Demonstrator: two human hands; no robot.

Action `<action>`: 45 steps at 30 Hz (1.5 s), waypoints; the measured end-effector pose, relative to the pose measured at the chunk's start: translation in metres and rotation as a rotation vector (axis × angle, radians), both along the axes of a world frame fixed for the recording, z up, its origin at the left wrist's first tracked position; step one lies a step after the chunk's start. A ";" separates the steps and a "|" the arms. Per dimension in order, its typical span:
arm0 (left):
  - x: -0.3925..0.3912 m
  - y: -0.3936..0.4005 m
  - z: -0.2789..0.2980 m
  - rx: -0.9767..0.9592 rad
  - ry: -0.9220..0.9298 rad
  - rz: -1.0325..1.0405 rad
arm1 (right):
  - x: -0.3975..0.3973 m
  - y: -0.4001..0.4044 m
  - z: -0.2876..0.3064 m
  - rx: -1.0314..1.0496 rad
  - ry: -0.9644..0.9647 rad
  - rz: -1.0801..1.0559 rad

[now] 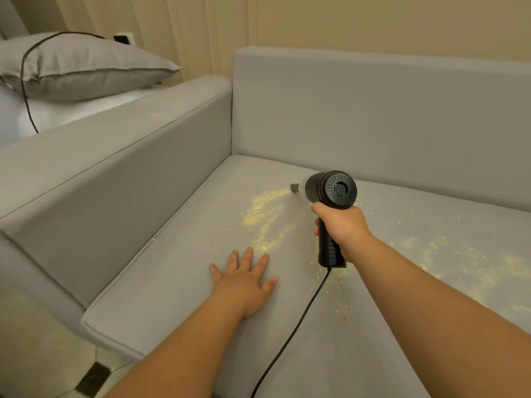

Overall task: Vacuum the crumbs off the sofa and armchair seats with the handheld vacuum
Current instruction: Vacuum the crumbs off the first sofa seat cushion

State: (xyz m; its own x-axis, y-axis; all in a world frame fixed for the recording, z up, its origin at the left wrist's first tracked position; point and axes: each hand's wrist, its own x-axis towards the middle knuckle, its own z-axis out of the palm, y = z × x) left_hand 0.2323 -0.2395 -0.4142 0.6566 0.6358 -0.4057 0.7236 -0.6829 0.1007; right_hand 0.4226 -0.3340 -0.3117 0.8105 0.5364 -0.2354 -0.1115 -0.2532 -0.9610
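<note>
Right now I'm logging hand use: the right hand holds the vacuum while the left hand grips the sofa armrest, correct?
Not quite. The right hand does hold the vacuum, but the left hand lies flat, fingers spread, on the seat cushion, apart from the armrest, as the head view shows.

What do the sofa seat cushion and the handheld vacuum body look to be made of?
Sofa seat cushion: grey woven fabric, matte, with a stitched edge seam; probably padded upholstery. Handheld vacuum: black moulded plastic by its look, with a slight sheen, a ribbed rear vent grille and a ridged grip held by the right hand.
</note>
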 end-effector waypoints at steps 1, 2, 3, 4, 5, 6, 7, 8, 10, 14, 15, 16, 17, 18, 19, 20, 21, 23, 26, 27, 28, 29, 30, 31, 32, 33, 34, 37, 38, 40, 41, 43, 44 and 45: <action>0.000 0.000 0.000 -0.002 0.011 -0.003 | -0.001 0.000 0.000 -0.001 -0.002 0.007; 0.000 0.001 0.000 -0.005 0.017 -0.009 | -0.002 -0.001 0.001 -0.003 -0.008 0.010; -0.001 0.001 0.000 -0.006 0.019 -0.015 | -0.003 0.000 0.001 -0.002 -0.014 0.007; -0.001 0.002 0.001 -0.009 0.018 -0.020 | -0.003 0.000 0.001 -0.002 -0.019 0.000; -0.001 0.003 0.002 -0.016 0.016 -0.021 | -0.004 0.000 0.000 -0.004 -0.022 -0.007; -0.001 0.003 0.004 -0.024 0.011 -0.019 | -0.005 0.001 -0.001 -0.009 -0.026 -0.008; -0.002 0.003 0.005 -0.030 0.009 -0.015 | -0.007 0.002 -0.002 -0.015 -0.030 -0.002; -0.003 0.003 0.006 -0.033 0.011 -0.015 | -0.009 0.002 -0.003 -0.022 -0.035 0.007; -0.004 0.002 0.006 -0.032 0.031 -0.028 | -0.013 0.004 -0.004 -0.022 -0.036 0.025; -0.005 0.002 0.005 -0.030 0.066 -0.056 | -0.017 0.011 -0.002 -0.027 -0.032 0.065; -0.005 0.002 0.006 -0.034 0.066 -0.057 | -0.018 0.013 -0.002 -0.027 -0.034 0.069; -0.004 0.004 0.007 -0.036 0.067 -0.059 | -0.018 0.015 -0.002 -0.021 -0.031 0.066; -0.003 0.005 0.007 -0.036 0.069 -0.061 | -0.019 0.016 -0.002 -0.014 -0.026 0.059; -0.003 0.006 0.008 -0.036 0.073 -0.064 | -0.019 0.017 -0.002 -0.008 -0.023 0.051; -0.003 0.007 0.008 -0.036 0.079 -0.066 | -0.020 0.018 -0.003 -0.007 -0.023 0.044; -0.003 0.007 0.008 -0.039 0.087 -0.070 | -0.020 0.019 -0.004 -0.010 -0.025 0.040; -0.003 0.008 0.007 -0.045 0.095 -0.072 | -0.021 0.020 -0.005 -0.016 -0.029 0.040; -0.002 0.008 0.006 -0.051 0.102 -0.073 | -0.022 0.023 -0.005 -0.023 -0.027 0.047; -0.001 0.007 0.007 -0.053 0.111 -0.075 | -0.025 0.027 -0.001 -0.020 0.001 0.082; -0.001 0.007 0.007 -0.055 0.114 -0.075 | -0.025 0.028 0.000 -0.022 0.004 0.099; -0.002 0.007 0.007 -0.057 0.113 -0.073 | -0.026 0.028 0.002 -0.023 0.005 0.113; -0.002 0.008 0.007 -0.058 0.110 -0.071 | -0.026 0.026 0.003 -0.021 0.005 0.116; -0.002 0.008 0.007 -0.058 0.103 -0.071 | -0.025 0.025 0.005 -0.016 0.006 0.106; -0.002 0.008 0.007 -0.054 0.093 -0.071 | -0.023 0.022 0.006 -0.010 0.004 0.085; -0.002 0.008 0.007 -0.050 0.076 -0.070 | -0.020 0.019 0.007 -0.005 -0.002 0.057; -0.002 0.009 0.006 -0.044 0.059 -0.066 | -0.017 0.015 0.006 -0.001 -0.009 0.028; -0.001 0.009 0.006 -0.040 0.047 -0.062 | -0.014 0.011 0.006 -0.001 -0.012 0.002; -0.001 0.009 0.007 -0.047 0.062 -0.061 | -0.011 0.003 0.003 -0.020 -0.005 -0.014; -0.001 0.008 0.007 -0.047 0.072 -0.064 | -0.012 0.001 0.003 -0.020 0.000 -0.011; 0.001 0.007 0.007 -0.048 0.083 -0.064 | -0.017 0.001 0.002 -0.017 0.008 0.001; 0.001 0.007 0.007 -0.049 0.086 -0.061 | -0.020 0.002 0.002 -0.014 0.009 0.009; 0.002 0.008 0.008 -0.053 0.089 -0.058 | -0.025 0.006 0.002 -0.010 0.007 0.031; 0.002 0.008 0.008 -0.055 0.091 -0.058 | -0.027 0.007 0.002 -0.007 0.012 0.040; 0.002 0.008 0.007 -0.055 0.094 -0.059 | -0.028 0.008 0.002 -0.002 0.021 0.045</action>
State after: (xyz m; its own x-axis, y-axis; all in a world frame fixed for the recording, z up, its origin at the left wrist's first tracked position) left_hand 0.2347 -0.2311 -0.4071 0.6493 0.5729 -0.5002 0.6906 -0.7196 0.0724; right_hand 0.3943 -0.3262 -0.3095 0.7802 0.5720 -0.2532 -0.1199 -0.2604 -0.9580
